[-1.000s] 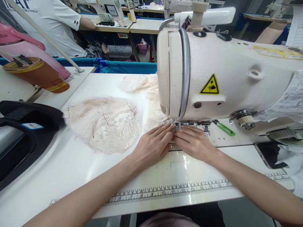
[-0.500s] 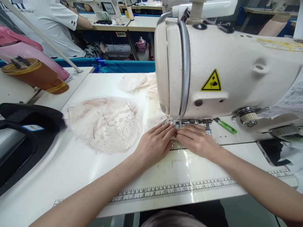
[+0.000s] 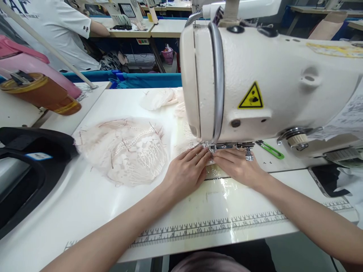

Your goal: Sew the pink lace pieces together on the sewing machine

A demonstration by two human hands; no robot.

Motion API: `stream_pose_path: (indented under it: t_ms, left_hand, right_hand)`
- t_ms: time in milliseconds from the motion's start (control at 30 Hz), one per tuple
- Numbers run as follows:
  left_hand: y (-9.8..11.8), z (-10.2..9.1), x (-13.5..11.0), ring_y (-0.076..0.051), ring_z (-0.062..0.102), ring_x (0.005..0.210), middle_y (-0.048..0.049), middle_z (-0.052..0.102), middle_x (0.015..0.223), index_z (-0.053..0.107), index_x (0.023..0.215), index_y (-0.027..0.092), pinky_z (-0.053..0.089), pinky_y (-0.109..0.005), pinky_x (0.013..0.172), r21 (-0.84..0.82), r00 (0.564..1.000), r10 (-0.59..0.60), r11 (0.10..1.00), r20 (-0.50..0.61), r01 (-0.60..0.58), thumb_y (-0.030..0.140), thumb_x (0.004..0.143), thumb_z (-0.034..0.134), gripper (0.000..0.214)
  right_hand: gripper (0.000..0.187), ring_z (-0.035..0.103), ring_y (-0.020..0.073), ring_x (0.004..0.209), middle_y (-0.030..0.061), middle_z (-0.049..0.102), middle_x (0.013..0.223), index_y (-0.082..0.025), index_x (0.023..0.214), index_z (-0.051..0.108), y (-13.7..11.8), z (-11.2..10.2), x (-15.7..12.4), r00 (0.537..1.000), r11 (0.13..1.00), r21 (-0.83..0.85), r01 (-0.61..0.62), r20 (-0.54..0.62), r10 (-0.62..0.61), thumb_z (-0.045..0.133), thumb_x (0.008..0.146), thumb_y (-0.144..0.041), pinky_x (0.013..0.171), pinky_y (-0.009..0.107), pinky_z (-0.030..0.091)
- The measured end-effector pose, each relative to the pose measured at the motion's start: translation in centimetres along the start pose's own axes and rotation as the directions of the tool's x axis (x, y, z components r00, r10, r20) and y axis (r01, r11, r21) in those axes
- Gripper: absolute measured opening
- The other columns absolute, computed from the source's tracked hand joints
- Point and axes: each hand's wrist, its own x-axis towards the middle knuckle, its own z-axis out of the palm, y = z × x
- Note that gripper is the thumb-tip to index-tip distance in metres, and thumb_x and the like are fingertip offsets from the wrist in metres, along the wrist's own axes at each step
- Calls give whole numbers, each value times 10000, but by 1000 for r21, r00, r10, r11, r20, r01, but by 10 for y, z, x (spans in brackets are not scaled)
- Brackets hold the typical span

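My left hand (image 3: 185, 170) has its fingers together, pressed onto pale lace fabric (image 3: 210, 160) just left of the presser foot (image 3: 211, 146). From the other side, my right hand (image 3: 238, 165) holds the same lace near its edge, fingers together and thumb hidden from view. A small strip of the lace shows between the two sets of fingertips. More of this fabric runs back behind the sewing machine head (image 3: 244, 83). A metal guide with a knurled screw (image 3: 248, 155) sits over my right fingers. The needle itself cannot be made out.
Loose lace pieces (image 3: 127, 151) with trailing threads lie to the left, beside a black case-like object (image 3: 34, 170). Green thread snips (image 3: 270, 149) and a phone (image 3: 326, 181) are on the right. A ruler strip (image 3: 198, 229) runs along the front edge. A co-worker (image 3: 62, 34) sits beyond.
My right hand has shifted slightly right, and more lace shows between my hands. The guide's screw stands clearer above my right fingers. The view has shifted a little; my left hand stays by the presser foot.
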Motion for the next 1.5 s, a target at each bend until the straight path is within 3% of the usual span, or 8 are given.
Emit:
stream_pose_path:
  t_ms: [133,400,533,633,833,967,1333,1500]
  left_hand:
    - [1,0,0,-267,559,1201,-98,603,1273,594,1223,106,530,-424,954,2,1000,2,1000,24,-2,214,918,458,351]
    - [1,0,-1,-261,525,1240,-91,572,1314,566,1265,144,520,-413,950,5,998,-3,1000,66,3,230,937,455,357]
    - [1,-1,0,-263,520,1245,-87,579,1308,575,1252,163,527,-406,938,20,997,-7,1000,79,5,233,948,459,332]
    - [1,-1,-1,-241,539,1226,-88,601,1280,591,1210,129,502,-393,991,19,998,53,998,27,-54,176,948,457,298]
    - [1,-3,1,-193,607,1139,-100,652,1201,616,1095,94,496,-354,1013,-50,997,75,996,33,-73,153,961,412,251]
    - [0,-4,2,-193,623,1113,-96,668,1173,632,1013,102,495,-348,1017,-44,998,55,998,13,-55,143,957,405,237]
    - [-3,-1,1,-212,629,1106,-150,671,1147,587,1060,54,518,-383,986,28,999,24,999,-24,-23,136,986,339,271]
    - [-4,-1,1,-207,541,1225,-136,610,1260,589,1092,78,463,-380,1054,11,999,36,999,-30,-36,101,967,364,258]
  right_hand:
    - [243,619,96,781,-31,713,982,-197,862,660,0,-7,2,998,988,-151,-2,-64,-8,477,874,-37,584,265,376]
    - [210,599,122,636,-15,723,949,-213,1011,659,2,-9,-1,997,961,-270,-66,-62,52,512,886,-128,582,321,361]
    - [252,591,120,620,-18,717,937,-229,1053,647,4,-8,-5,996,973,-215,-89,-22,86,481,895,-125,555,320,363]
    - [259,614,126,679,-11,716,943,-222,1086,641,5,-7,-4,997,982,-173,-77,-14,75,484,900,-135,569,308,391]
    - [275,628,139,899,40,699,1056,-183,1019,659,6,1,0,999,997,-65,37,37,-35,462,889,-43,728,279,475]
    - [306,608,147,969,47,692,1065,-185,1017,660,3,4,-2,998,999,-42,31,49,-29,435,893,-18,797,291,480]
    - [200,601,131,896,2,688,884,-184,965,633,-10,10,4,998,1000,23,-4,-62,6,466,902,-93,813,277,467]
    - [207,596,125,864,-11,678,874,-195,920,643,-10,9,3,996,999,15,43,-75,-42,479,890,-72,806,275,469]
